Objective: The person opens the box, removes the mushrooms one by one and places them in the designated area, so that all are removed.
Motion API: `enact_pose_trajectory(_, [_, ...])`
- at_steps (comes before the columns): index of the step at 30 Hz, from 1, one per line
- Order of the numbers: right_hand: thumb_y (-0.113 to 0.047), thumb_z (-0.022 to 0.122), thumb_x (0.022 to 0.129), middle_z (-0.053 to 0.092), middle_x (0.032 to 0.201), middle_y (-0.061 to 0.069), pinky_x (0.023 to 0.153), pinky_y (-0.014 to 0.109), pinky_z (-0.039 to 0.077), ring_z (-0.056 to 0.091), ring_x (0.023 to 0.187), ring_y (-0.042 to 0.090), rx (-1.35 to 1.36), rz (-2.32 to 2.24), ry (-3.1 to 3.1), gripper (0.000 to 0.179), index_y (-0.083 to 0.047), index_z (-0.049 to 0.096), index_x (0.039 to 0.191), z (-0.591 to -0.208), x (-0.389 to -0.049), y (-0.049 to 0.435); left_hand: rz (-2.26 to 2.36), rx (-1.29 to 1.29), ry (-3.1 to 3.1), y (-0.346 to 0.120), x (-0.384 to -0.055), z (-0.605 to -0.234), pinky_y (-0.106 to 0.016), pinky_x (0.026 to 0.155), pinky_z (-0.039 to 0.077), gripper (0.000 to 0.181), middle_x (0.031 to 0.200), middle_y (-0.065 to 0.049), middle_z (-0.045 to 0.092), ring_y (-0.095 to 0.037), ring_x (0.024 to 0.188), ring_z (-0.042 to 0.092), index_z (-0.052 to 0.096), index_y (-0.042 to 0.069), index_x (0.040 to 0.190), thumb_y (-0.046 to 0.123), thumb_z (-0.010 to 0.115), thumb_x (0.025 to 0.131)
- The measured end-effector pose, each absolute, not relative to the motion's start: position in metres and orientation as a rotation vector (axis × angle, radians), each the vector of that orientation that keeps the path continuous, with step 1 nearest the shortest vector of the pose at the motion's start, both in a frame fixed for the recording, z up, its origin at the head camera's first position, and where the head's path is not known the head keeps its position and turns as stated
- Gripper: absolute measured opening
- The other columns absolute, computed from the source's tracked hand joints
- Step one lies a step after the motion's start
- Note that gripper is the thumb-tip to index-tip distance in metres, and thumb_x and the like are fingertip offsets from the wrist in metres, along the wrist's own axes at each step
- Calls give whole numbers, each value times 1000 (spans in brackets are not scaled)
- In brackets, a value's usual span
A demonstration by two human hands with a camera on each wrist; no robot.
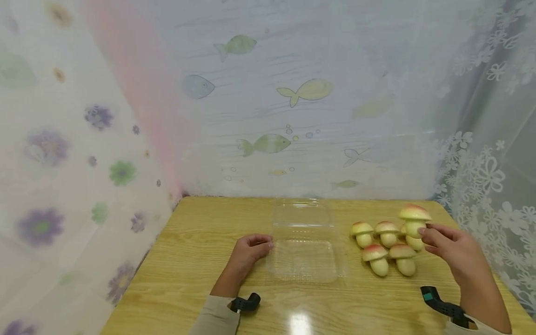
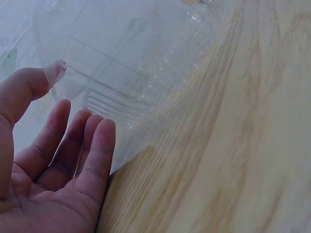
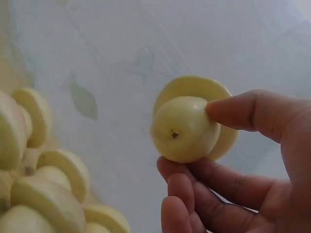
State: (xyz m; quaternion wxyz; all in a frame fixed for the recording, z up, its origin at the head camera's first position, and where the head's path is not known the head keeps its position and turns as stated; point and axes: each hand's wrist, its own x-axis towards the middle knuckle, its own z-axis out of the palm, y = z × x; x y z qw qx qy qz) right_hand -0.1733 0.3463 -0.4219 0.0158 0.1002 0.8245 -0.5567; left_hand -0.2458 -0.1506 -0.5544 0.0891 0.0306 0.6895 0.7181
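Note:
A toy mushroom point(image 1: 414, 222), pale yellow with a reddish cap, is pinched by its stem between the thumb and fingers of my right hand point(image 1: 452, 246). It is held upright over the back right of a group of similar mushrooms point(image 1: 387, 235); in the right wrist view the stem's rounded base point(image 3: 184, 128) faces the camera. A clear plastic container point(image 1: 305, 260) lies with its hinged lid point(image 1: 303, 215) laid back behind it. My left hand point(image 1: 247, 253) holds the container's left edge, thumb at the rim point(image 2: 58, 73) and fingers against the outer side.
The wooden table point(image 1: 201, 218) ends at the back against a curtain point(image 1: 268, 111) printed with fish. More patterned curtains hang on the left and right. The mushroom group stands in two rows just right of the container. Black wrist cameras point(image 1: 247, 302) sit on both wrists.

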Motion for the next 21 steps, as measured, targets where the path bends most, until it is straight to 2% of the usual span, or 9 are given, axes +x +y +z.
enact_pose_trajectory(4, [-44,59,105,56,99,-35,80,22,61,65,89,-9,327,-1762,2489,83,15,28,154,-430,-170,373,2119,96,2069,-151,-245,-553,-26,84,58,38,128,-13,71,-15,106,67,73,2,123,20,82,91])
enact_pose_trajectory(6, [-44,57,106,60,97,-31,81,23,61,67,88,-6,341,-1778,2446,69,8,43,148,-435,-169,386,2114,95,2069,-150,-244,-553,-26,85,58,38,129,-13,70,-15,107,67,72,1,124,20,81,92])
enact_pose_trajectory(9, [-41,55,108,63,96,-26,83,25,61,69,88,-2,354,-1819,2375,33,-14,67,122,-444,-166,401,2099,95,2080,-150,-243,-551,-27,85,58,39,130,-13,70,-15,107,66,72,1,124,21,81,92])
enact_pose_trajectory(11, [-37,55,108,64,96,-23,84,26,62,71,88,1,392,-1884,2277,18,-29,70,102,-450,-165,411,2102,90,2078,-151,-242,-551,-27,85,58,40,129,-12,70,-16,107,67,72,1,124,21,81,92])
enact_pose_trajectory(13, [-34,56,108,65,95,-20,86,27,62,71,88,3,438,-1928,2182,20,-34,69,93,-456,-164,419,2107,88,2075,-150,-243,-551,-27,85,58,40,128,-11,70,-15,107,67,72,1,124,22,82,91])
enact_pose_trajectory(19, [-27,61,107,70,93,-6,88,32,62,74,87,11,607,-2017,1903,24,-30,72,86,-476,-162,439,2123,99,2065,-149,-244,-553,-25,84,57,38,129,-14,69,-15,105,67,71,-1,123,19,81,92])
enact_pose_trajectory(21, [-24,63,106,71,91,-5,87,33,62,74,86,12,637,-2007,1867,24,-30,73,84,-483,-161,442,2127,99,2053,-149,-244,-553,-25,83,57,38,130,-15,69,-15,106,67,71,-1,123,18,80,92])
